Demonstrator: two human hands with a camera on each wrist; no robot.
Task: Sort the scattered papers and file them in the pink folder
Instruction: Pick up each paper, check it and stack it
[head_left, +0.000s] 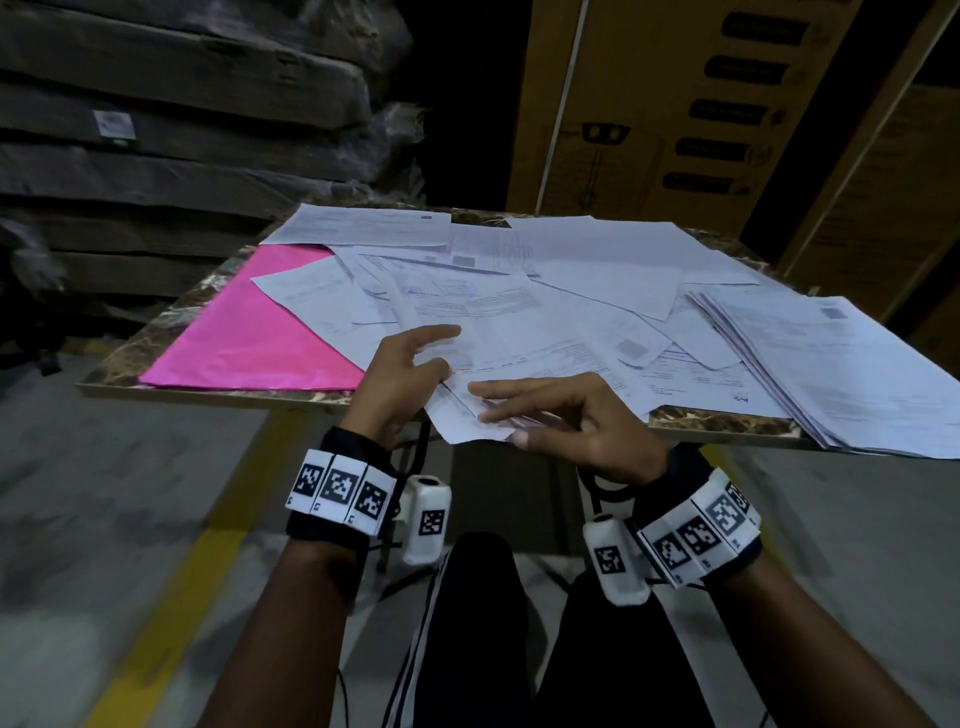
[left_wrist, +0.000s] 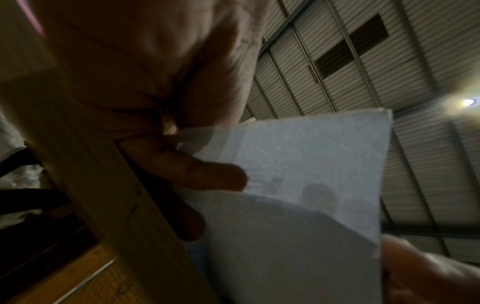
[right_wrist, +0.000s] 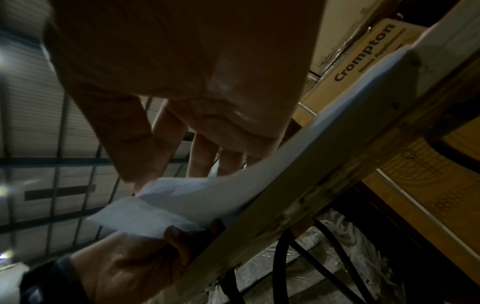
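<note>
Here, at the lower centre of the head view, you are working both hands on a small bundle of sheets (head_left: 470, 410) that is overhanging the near edge of the tabletop (head_left: 208, 387). Your left hand (head_left: 402, 382) is pinching the bundle's left edge: the thumb is lying on top, and the left-wrist view is showing its fingers (left_wrist: 207, 174) curling underneath the paper. Your right hand (head_left: 576, 415) is resting on top with fingers nearly straight and fanned, while its thumb is sitting at the bundle's lower corner; whether that thumb is actually gripping cannot be told. The scattered papers (head_left: 571, 291) are covering the centre and right of the frame, with a thicker stack (head_left: 841, 374) at the right edge. The pink folder (head_left: 249, 338) is lying flat and closed at the centre left, its right side partly buried under loose sheets.

The step in hand appears to be gathering and squaring a first bundle. To do it well, you are probably best keeping the left pinch firm as the anchor and letting the right fingers sweep sheets toward it, since thin paper slides and fans easily. Because the bundle is hanging past the edge, support from below is mattering: a loosened grip could let sheets droop or fall to the floor.
</note>
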